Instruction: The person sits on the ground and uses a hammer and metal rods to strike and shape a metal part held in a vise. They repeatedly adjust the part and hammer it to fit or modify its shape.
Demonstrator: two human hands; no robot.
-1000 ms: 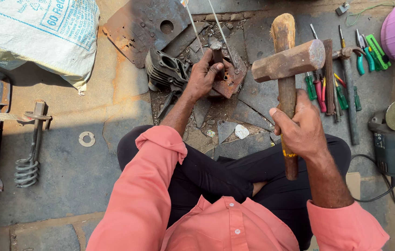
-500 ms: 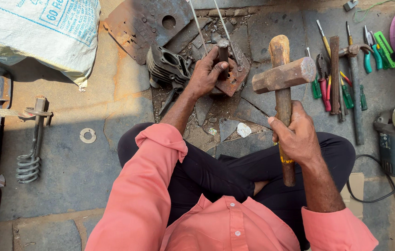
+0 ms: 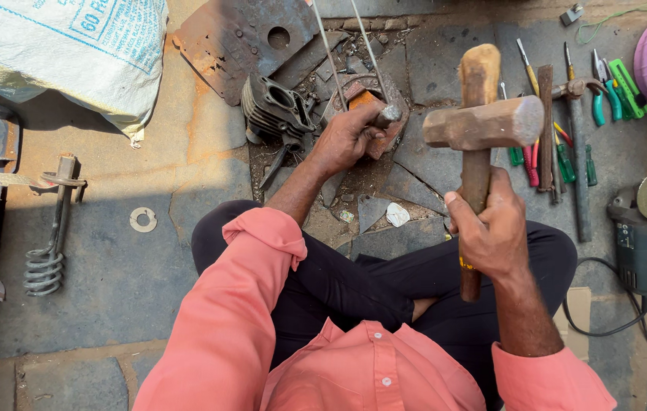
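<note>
My left hand (image 3: pixel 348 137) grips a short steel punch (image 3: pixel 386 115) held against a rusty orange metal piece (image 3: pixel 373 103) on the ground. My right hand (image 3: pixel 491 228) is wrapped around the wooden handle of a heavy hammer (image 3: pixel 483 122). Its worn metal head hangs raised in the air, to the right of the punch. Two thin metal rods (image 3: pixel 350 42) run from the rusty piece toward the top of the view. I sit cross-legged in a salmon shirt and dark trousers.
A finned engine cylinder (image 3: pixel 274 106) lies left of my left hand, below a rusty plate (image 3: pixel 240 42). Screwdrivers and pliers (image 3: pixel 567 129) lie at right, an angle grinder (image 3: pixel 639 221) beyond. A white sack (image 3: pixel 65 53), a coil spring tool (image 3: pixel 46 243) and a washer (image 3: pixel 142 220) are at left.
The hammer has risen higher and closer to the camera in my right hand. My left hand stays on the punch at the rusty piece.
</note>
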